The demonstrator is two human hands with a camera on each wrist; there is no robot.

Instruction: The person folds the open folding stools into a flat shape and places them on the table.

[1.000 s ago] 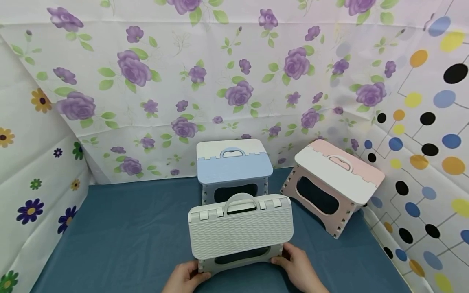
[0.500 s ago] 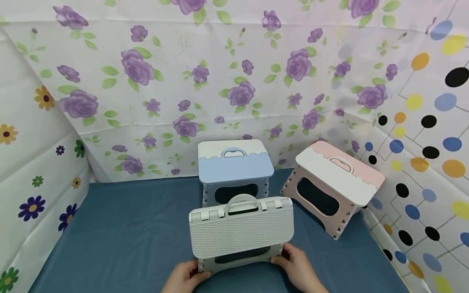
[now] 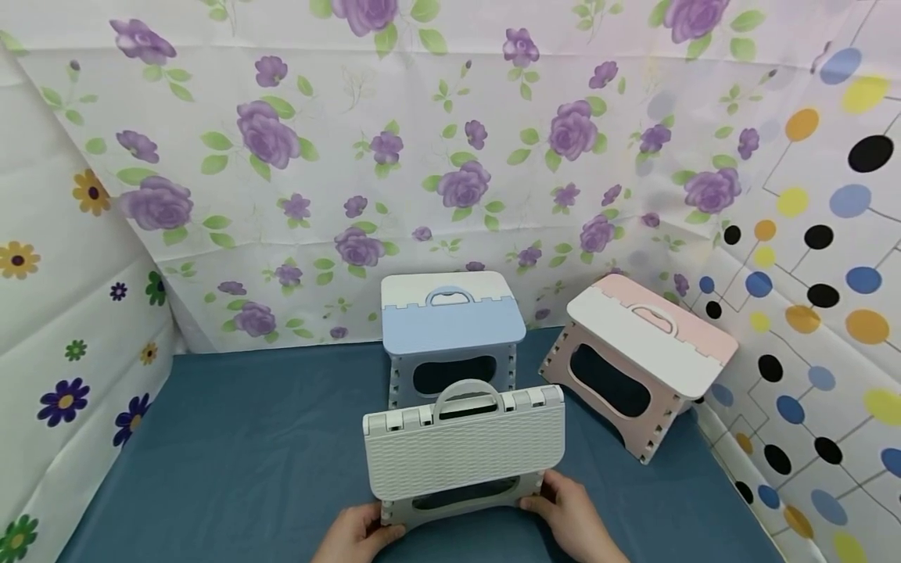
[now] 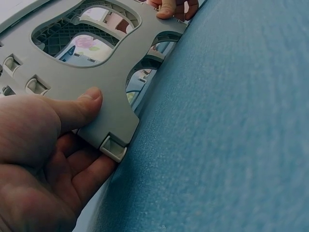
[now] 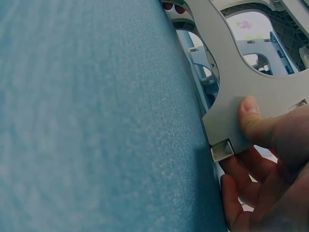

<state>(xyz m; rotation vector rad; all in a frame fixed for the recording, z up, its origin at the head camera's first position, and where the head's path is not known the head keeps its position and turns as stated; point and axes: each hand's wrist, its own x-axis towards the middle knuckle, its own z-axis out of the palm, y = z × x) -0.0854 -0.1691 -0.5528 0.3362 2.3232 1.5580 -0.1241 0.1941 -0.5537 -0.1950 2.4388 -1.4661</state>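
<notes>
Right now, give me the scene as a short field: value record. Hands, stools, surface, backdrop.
left hand: pinches grey stool's lower left leg corner, thumb in front
right hand: pinches its lower right leg corner, thumb in front
grey stool: textured front panel slopes down toward the person; arched handle on top
blue-and-white stool: standing behind, lower part partly hidden
pink-and-white stool: standing to the right, angled
surface: dark blue cloth
backdrop: purple-flowered sheet
</notes>
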